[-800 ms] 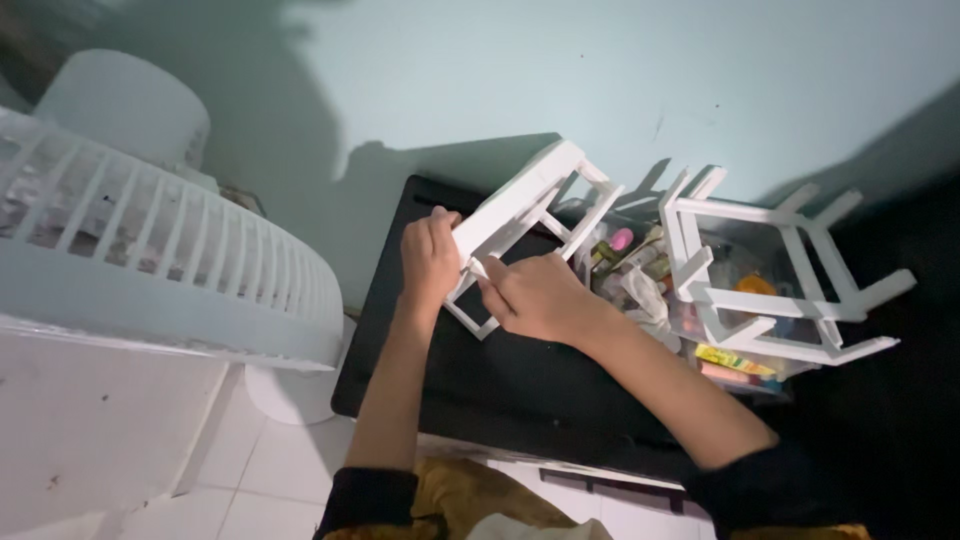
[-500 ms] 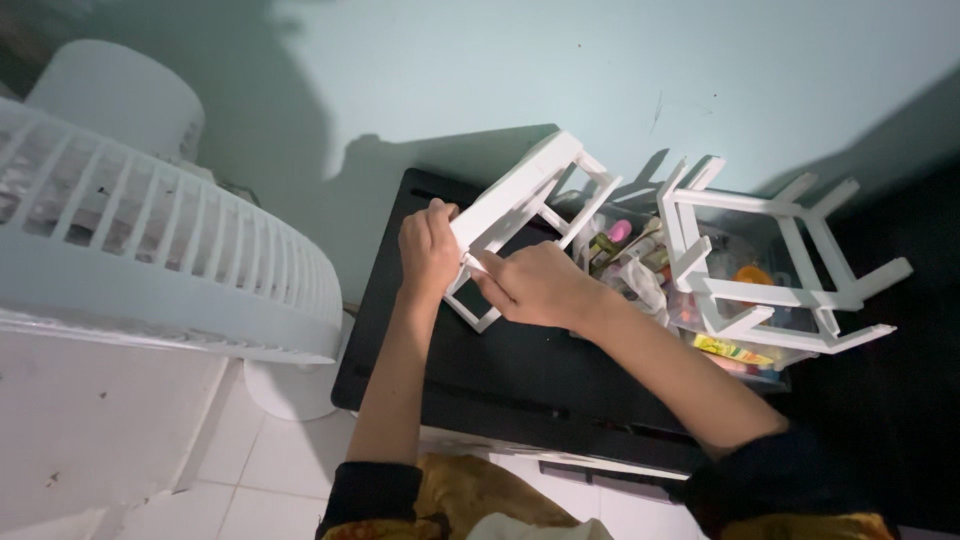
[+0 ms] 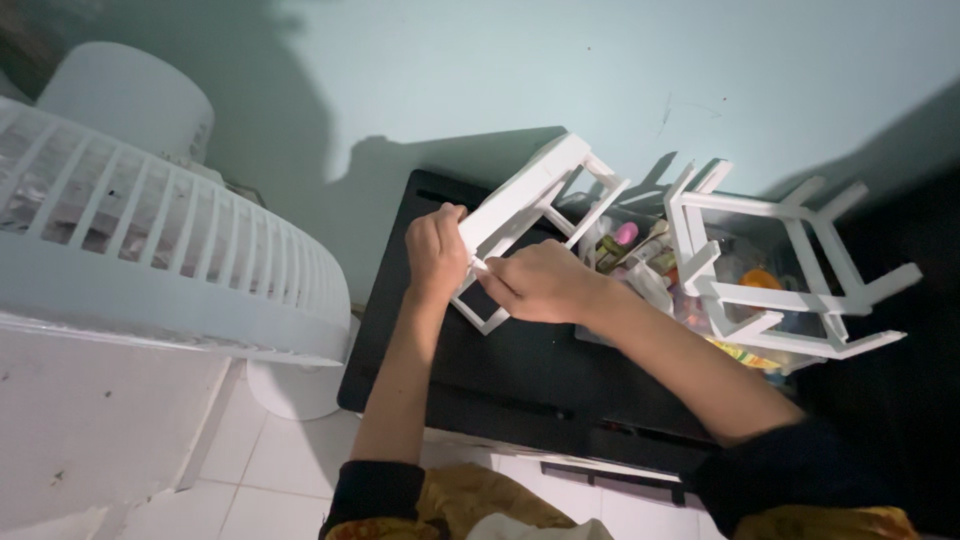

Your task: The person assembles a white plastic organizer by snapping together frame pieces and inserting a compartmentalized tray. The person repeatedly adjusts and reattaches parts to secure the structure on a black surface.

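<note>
Now both hands, left hand [image 3: 436, 250] and right hand [image 3: 538, 283], clamp the white frame [image 3: 528, 205], tilted off the black counter [image 3: 520, 370] for steadiness.

A white fan [image 3: 150, 240] stands at my left on the tiled floor [image 3: 280, 470]. Ahead, a clear box of small colourful bits [image 3: 650, 270] sits beside another white frame [image 3: 790, 270], against the pale green wall [image 3: 480, 70].

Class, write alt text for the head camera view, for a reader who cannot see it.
Two bare hands, left hand and right hand, grip a white slatted ladder-like frame over a black flat-topped cabinet. A second white frame stands over a box of small colourful items; a white fan grille fills the left.
</note>
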